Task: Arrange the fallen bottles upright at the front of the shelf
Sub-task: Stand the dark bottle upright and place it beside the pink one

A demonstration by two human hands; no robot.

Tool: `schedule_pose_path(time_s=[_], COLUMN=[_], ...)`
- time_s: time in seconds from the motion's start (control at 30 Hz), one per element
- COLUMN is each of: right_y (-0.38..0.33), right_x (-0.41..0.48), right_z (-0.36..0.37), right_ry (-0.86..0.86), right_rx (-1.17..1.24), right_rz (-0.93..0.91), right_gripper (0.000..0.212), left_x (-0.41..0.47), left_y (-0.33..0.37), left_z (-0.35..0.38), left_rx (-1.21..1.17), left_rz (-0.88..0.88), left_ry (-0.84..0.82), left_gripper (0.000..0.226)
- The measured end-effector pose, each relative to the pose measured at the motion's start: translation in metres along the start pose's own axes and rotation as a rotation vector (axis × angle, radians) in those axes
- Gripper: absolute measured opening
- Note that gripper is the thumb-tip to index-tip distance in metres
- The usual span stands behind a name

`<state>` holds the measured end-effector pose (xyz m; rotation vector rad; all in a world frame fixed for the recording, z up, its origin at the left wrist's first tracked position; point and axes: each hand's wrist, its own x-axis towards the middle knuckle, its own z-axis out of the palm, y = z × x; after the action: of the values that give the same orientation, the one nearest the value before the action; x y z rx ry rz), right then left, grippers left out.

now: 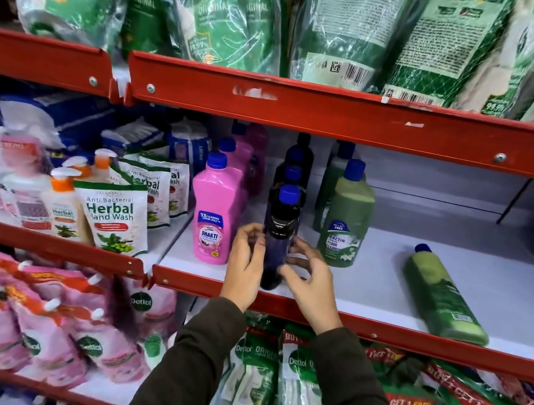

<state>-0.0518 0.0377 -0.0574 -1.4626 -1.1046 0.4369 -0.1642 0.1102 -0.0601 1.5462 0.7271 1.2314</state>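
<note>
A dark purple bottle (279, 235) with a blue cap stands upright at the front of the white shelf (384, 289). My left hand (243, 268) grips its left side and my right hand (308, 278) its right side. More purple bottles stand in a row behind it. To its left a pink bottle (215, 215) stands upright, to its right a green bottle (345, 224). Farther right, a green bottle (445, 295) lies on its side, cap pointing toward the back.
The red shelf lip (378, 330) runs along the front. Herbal hand wash pouches (115, 214) and pump bottles fill the left bay. Green refill pouches (218, 7) hang over the upper red rail (341, 113). Pouches crowd the shelf below.
</note>
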Motion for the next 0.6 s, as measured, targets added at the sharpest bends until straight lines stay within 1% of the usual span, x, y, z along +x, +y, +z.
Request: schedule_pose_path(time_s=[0.07,0.13,0.2,0.3,0.4,0.47,0.6], right_y=[-0.0005,-0.0016,-0.0025,-0.0027,-0.002,-0.0002,0.0006], right_x=[-0.0018,-0.0035,-0.0032,-0.0008,0.0016,0.004,0.0057], right_z=[-0.001,-0.0029,-0.0025,-0.001,-0.0008,-0.0018,-0.0018], right_ry=[-0.033,-0.049,-0.074,-0.099,-0.059,-0.022,-0.019], right_rx=[0.014,0.098,0.152,0.157,0.089,0.045,0.02], right_rz=[0.006,0.032,0.047,0.047,0.024,0.016,0.043], right_gripper=[0.065,0.063,0.053,0.041,0.04,0.041,0.043], left_x=[0.0007,0.0028,0.0048,0.0044,0.0043,0.0041,0.0034], left_y=[0.0011,0.0013,0.0013,0.0036,0.0057,0.0079,0.0092], left_z=[-0.0022,-0.0049,-0.0072,-0.0063,-0.0033,-0.0019,0.0], left_rx=[-0.006,-0.044,-0.058,-0.093,-0.108,-0.089,-0.055], left_rz=[-0.035,-0.09,-0.103,-0.085,-0.078,-0.073,-0.058], left_ry=[-0.038,-0.095,-0.125,-0.065,0.026,0.049,0.075], left_gripper=[0.04,0.047,0.043,0.036,0.031,0.031,0.027])
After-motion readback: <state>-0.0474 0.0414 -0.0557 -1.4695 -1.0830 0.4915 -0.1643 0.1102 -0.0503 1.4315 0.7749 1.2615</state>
